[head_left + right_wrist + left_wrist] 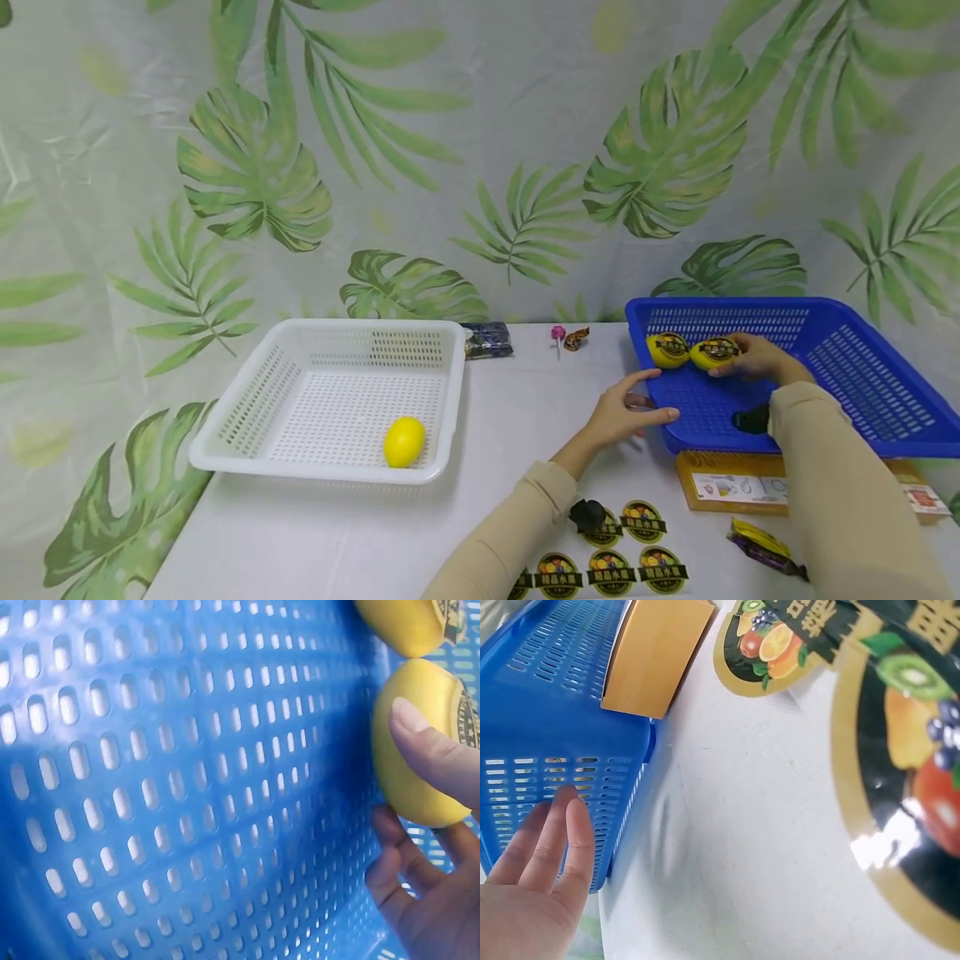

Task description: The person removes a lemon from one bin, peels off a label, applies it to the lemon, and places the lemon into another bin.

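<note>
In the head view my right hand point(763, 358) holds a yellow lemon point(705, 357) with a dark round label, thumb on one side and fingers curled beneath. That lemon is inside the blue basket point(892, 408), at its back left. A second labelled lemon point(667, 352) lies just left of it; the right wrist view shows the two lemons nearly touching. My left hand point(617, 414) is beside the basket's left wall, its fingers spread and holding nothing. In the left wrist view these fingers point(544, 859) extend in front of the slotted wall.
A white basket point(322, 469) on the left contains one plain lemon point(405, 442). Fruit-printed round stickers point(611, 571) lie at the front. A tan box point(701, 492), a yellow-and-purple packet point(765, 546), a dark packet point(491, 340), a pink lollipop point(557, 332) and a brown wrapped piece point(577, 338) also lie around.
</note>
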{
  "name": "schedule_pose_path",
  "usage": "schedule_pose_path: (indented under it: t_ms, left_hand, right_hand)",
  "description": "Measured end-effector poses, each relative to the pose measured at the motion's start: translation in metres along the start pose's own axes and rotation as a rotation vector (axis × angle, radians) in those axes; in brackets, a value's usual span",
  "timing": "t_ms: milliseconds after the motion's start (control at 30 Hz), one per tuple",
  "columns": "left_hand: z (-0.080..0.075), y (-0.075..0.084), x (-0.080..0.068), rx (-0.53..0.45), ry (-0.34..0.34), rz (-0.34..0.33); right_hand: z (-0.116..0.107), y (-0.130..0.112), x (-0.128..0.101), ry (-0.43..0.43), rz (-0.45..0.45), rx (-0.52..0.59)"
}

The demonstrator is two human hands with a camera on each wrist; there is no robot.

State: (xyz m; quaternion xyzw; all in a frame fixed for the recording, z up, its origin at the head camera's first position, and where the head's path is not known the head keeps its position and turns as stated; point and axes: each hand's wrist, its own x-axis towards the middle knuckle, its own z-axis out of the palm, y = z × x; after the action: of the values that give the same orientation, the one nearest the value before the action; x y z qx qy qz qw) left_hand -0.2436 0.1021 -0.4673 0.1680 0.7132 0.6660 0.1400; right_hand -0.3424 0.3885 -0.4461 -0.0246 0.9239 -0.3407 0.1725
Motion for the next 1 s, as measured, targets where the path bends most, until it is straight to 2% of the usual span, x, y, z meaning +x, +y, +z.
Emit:
schedule_pose_path:
  t_ms: [233,500,667,833,933,1000]
  left_hand:
    - [0.000,0.002,-0.001,-0.003,-0.011,0.001]
    - [0.001,0.004,-0.002,-0.009,-0.017,0.003]
    - [0.000,0.005,-0.002,-0.006,-0.016,0.004]
    - [0.000,0.005,-0.002,-0.010,-0.017,-0.001]
    - [0.000,0.004,-0.002,-0.013,-0.019,-0.005]
    - [0.001,0.004,-0.002,-0.013,-0.019,-0.008]
  right_hand:
    - [0.000,0.004,0.009,0.027,-0.013,-0.054]
    - [0.003,-0.004,0.010,0.047,0.036,0.077]
    - [0.001,-0.007,0.009,0.063,0.060,0.102]
    - [-0.002,-0.003,0.007,0.075,0.081,0.036]
    - [-0.007,0.000,0.002,0.056,0.071,-0.033]
    - [-0.012,0.000,-0.002,0.022,0.055,-0.018]
